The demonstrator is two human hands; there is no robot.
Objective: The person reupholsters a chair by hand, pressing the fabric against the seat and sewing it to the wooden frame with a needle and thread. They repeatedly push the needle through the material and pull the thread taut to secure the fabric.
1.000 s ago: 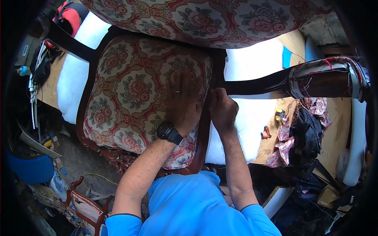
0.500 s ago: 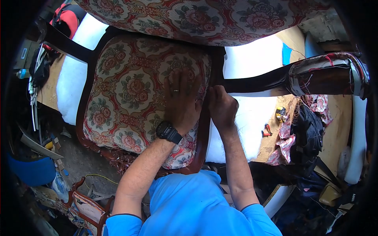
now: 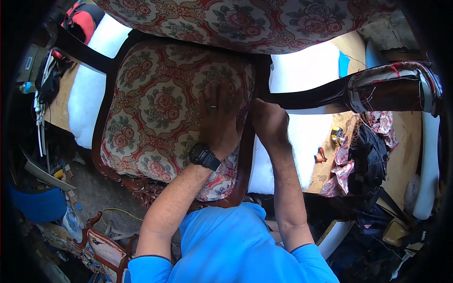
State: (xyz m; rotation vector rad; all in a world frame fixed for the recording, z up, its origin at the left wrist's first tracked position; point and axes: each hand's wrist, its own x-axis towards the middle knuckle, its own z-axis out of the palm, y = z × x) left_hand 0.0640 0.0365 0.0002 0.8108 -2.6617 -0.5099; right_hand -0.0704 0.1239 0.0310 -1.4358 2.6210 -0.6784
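A chair back with floral upholstery (image 3: 163,101) and a dark wooden frame (image 3: 246,155) lies in front of me. My left hand (image 3: 219,115), with a ring and a black watch (image 3: 204,156) on that arm, rests flat on the fabric near its right edge, fingers spread. Beside it, my right hand (image 3: 270,121) is closed in a fist against the right side of the frame, where fabric meets wood. Whatever its fingers hold, if anything, is hidden. A wooden armrest (image 3: 306,100) runs rightward from the frame just above that hand.
Another floral cushioned part (image 3: 236,21) hangs over the top. White padding (image 3: 297,75) lies on a wooden table (image 3: 401,155). Red-handled pliers (image 3: 321,154), a yellow tape measure (image 3: 336,135), fabric scraps (image 3: 342,178) and a black bag (image 3: 370,151) are at right. A smaller chair frame (image 3: 106,247) stands lower left.
My right fist has shifted slightly down and to the right along the frame and turned a little. The left hand stays flat in nearly the same place.
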